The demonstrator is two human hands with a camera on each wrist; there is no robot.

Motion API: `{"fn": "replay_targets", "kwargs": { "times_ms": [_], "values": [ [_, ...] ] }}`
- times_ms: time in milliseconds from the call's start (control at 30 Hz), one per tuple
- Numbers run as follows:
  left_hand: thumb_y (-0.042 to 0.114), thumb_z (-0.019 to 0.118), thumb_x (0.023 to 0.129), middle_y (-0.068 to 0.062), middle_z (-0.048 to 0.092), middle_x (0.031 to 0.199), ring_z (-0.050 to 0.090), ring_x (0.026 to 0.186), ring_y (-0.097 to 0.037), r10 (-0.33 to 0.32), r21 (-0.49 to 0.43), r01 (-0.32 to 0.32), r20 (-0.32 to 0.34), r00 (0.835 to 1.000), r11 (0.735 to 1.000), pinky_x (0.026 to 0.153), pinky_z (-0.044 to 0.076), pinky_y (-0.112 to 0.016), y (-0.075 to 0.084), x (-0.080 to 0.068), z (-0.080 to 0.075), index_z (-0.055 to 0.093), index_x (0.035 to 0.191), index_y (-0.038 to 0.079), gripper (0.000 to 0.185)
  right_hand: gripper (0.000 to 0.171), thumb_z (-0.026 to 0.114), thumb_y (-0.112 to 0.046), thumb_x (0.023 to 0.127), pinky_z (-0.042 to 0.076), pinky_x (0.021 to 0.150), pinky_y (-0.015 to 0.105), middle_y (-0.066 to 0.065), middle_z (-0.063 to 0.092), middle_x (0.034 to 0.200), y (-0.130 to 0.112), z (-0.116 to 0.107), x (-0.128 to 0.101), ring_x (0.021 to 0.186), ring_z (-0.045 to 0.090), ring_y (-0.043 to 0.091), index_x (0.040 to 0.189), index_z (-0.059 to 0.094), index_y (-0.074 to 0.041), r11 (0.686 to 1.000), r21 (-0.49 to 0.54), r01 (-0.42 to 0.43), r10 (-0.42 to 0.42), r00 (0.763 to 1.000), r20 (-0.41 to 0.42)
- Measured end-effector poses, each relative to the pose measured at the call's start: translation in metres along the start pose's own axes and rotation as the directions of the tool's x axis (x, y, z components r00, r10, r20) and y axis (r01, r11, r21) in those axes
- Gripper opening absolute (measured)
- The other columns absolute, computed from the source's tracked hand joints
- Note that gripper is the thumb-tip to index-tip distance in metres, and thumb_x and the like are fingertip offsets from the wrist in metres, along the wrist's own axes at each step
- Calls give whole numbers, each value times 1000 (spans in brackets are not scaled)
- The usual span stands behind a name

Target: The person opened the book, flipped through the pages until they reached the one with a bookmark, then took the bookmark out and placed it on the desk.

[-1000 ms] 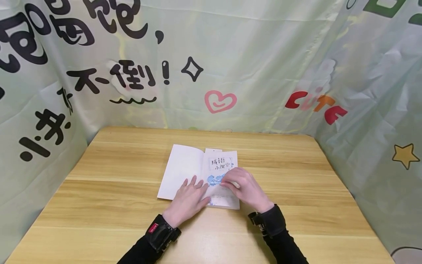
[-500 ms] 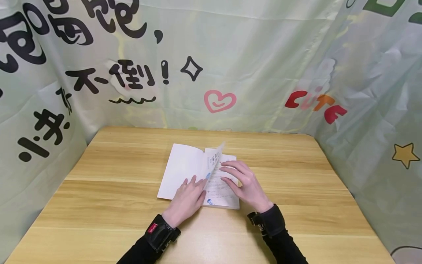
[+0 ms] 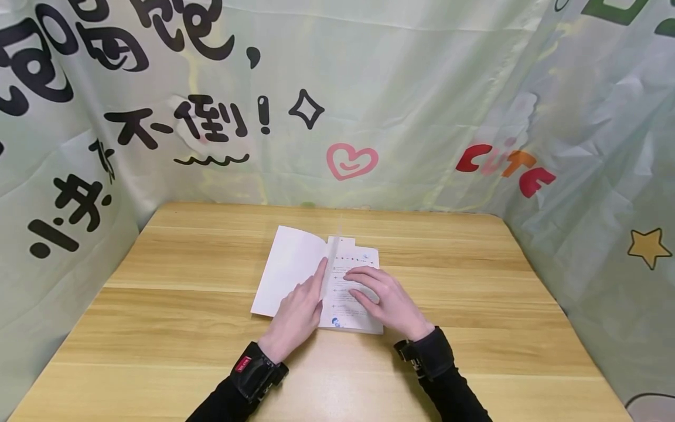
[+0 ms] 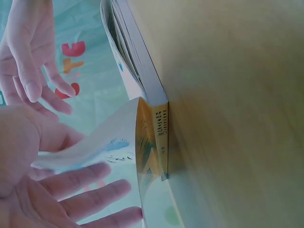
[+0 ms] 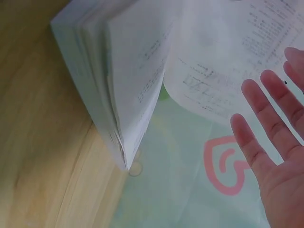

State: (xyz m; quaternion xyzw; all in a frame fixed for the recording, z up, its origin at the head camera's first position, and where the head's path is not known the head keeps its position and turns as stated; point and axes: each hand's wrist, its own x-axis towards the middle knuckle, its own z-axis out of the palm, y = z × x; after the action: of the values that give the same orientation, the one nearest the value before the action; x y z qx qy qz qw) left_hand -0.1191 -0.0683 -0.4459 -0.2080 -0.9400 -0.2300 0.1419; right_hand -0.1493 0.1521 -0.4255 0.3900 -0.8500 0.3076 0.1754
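While the book (image 3: 295, 269) lies open, spine (image 3: 328, 258) points away.

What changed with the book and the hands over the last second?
The title page, flat on the right a second ago, has swung up and now stands nearly on edge over the spine. The left hand moved up against it; the right hand let it go and now lies flat on the newly shown text page. The book and table stayed put.
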Motion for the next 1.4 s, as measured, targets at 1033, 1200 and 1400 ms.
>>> {"fn": "replay_targets", "kwargs": {
  "times_ms": [1033, 1200, 1400],
  "values": [
    [-8, 73, 74, -16, 11, 171, 9, 158, -35, 15, 366, 27, -110, 994, 930, 126, 12, -59, -7, 2, -6, 29, 159, 12, 98, 21, 73, -9, 91, 58, 96, 39, 4, 75, 114, 1, 5, -1, 109, 71, 20, 113, 74, -7, 1000, -1, -12, 12, 999, 45],
    [-10, 75, 71, -12, 25, 168, 21, 157, -32, 48, 320, -32, -41, 998, 947, 126, 12, -59, -6, 2, -6, 35, 156, 10, 96, 22, 72, -10, 91, 58, 96, 38, 3, 75, 114, 1, 6, -1, 109, 71, 19, 113, 74, -7, 1000, -4, -9, 10, 998, 57],
    [-11, 71, 73, -10, 40, 161, 36, 151, -30, 86, 248, -104, 84, 993, 963, 126, 19, -57, -9, -2, -3, 44, 151, 7, 83, 23, 73, -11, 91, 57, 98, 39, 3, 76, 114, 0, 6, -1, 110, 71, 20, 114, 74, -9, 1000, -20, -18, 19, 997, 73]
  ]
}}
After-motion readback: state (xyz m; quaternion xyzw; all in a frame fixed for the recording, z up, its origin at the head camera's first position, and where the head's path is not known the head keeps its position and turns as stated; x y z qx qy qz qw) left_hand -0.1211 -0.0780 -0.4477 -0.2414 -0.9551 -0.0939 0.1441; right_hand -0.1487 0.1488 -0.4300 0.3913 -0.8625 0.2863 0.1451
